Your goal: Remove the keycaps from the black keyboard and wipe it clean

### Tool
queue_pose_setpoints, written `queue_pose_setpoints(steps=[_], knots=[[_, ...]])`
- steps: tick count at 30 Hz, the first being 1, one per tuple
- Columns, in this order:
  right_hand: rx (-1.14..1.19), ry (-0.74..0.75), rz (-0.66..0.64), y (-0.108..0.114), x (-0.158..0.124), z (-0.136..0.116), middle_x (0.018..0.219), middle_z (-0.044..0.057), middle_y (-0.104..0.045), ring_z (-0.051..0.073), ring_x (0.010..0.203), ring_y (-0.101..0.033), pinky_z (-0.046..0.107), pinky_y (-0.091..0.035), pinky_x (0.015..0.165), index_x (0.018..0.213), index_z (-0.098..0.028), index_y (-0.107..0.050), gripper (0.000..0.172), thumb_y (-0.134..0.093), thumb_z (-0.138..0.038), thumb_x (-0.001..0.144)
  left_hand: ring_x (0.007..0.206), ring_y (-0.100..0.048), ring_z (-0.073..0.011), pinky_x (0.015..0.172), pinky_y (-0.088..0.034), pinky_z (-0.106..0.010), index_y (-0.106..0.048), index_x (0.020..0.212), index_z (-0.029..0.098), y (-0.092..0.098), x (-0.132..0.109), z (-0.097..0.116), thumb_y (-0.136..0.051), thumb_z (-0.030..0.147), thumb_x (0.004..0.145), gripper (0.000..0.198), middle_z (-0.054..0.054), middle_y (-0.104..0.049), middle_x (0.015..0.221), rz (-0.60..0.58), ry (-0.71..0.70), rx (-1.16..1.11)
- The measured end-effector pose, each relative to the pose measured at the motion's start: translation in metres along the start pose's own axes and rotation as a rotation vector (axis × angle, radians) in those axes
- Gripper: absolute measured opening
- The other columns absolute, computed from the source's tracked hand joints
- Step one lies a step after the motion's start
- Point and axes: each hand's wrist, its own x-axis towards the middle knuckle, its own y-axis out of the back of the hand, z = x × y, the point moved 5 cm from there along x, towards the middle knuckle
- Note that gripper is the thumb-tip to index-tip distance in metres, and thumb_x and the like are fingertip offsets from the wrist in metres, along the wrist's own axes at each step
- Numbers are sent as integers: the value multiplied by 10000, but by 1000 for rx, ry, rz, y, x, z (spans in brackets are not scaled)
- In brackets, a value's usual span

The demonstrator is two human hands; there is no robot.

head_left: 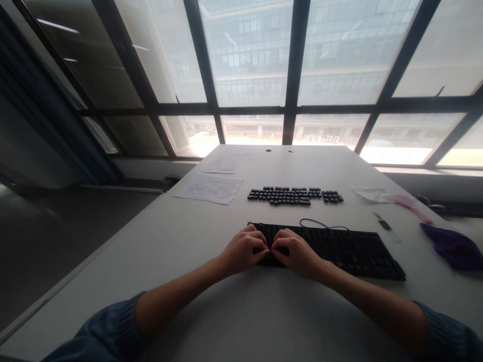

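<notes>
A black keyboard (339, 251) lies on the white table in front of me, its cable looping behind it. Over its left part, my left hand (248, 246) is closed, thumb and fingertips pinched together. My right hand (296, 250) meets it there from the other side, also pinched, the fingertips of both nearly touching. Whatever sits between the fingertips is too small and dark to make out. Behind the keyboard, loose black keycaps (287, 196) are laid out in rows like a keyboard layout, with a separate block of them at the right.
Printed paper sheets (211, 188) lie at the left on the table (181, 241). To the right are a small dark-handled tool (385, 224), a pink brush-like item (411, 207), white tissue (372, 194) and a purple cloth (451, 246). Windows stand beyond the far edge.
</notes>
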Motion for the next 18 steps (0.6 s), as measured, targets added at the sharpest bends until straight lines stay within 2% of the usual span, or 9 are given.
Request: queue_pose_setpoints(steps=[10, 18], knots=[[-52, 42, -21, -2, -7, -2, 914, 46, -658, 201, 903, -575, 333, -476, 820, 798, -213, -672, 87, -642, -142, 841, 896, -572, -190, 822, -498, -311, -731, 758, 229, -4, -1, 3, -672, 231, 867, 124, -27, -714, 884, -8, -53, 69], [-100, 60, -43, -1, -9, -5, 905, 46, -652, 196, 889, -566, 321, -473, 796, 781, -213, -670, 113, -628, -145, 860, 888, -576, -192, 795, -499, -310, -726, 740, 217, -4, 0, 6, -655, 236, 872, 151, -39, -710, 885, -24, -36, 68]])
